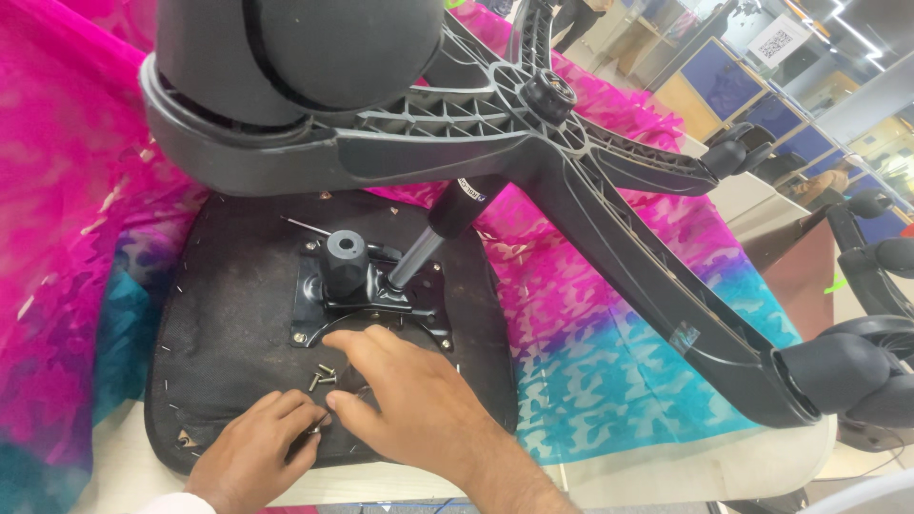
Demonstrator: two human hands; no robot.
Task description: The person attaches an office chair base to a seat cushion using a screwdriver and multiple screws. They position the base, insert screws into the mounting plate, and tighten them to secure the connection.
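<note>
Both hands [252,443] [409,400] at screws [322,377] (seat [228,324] edge), maybe pinching.

**Both hands low in the frame**

The left hand [259,440] sits at lower left, fingers curled inward, fingertips pinched together. The right hand [409,400] lies lower centre, palm down, fingers spread forward, forearm running off the bottom edge.

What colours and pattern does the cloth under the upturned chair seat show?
The cloth is bright pink with teal-blue patches in a mottled, camouflage-like print, seen best in the head view.

Pale table [724,466] under pink-and-teal cloth [609,371]
</note>
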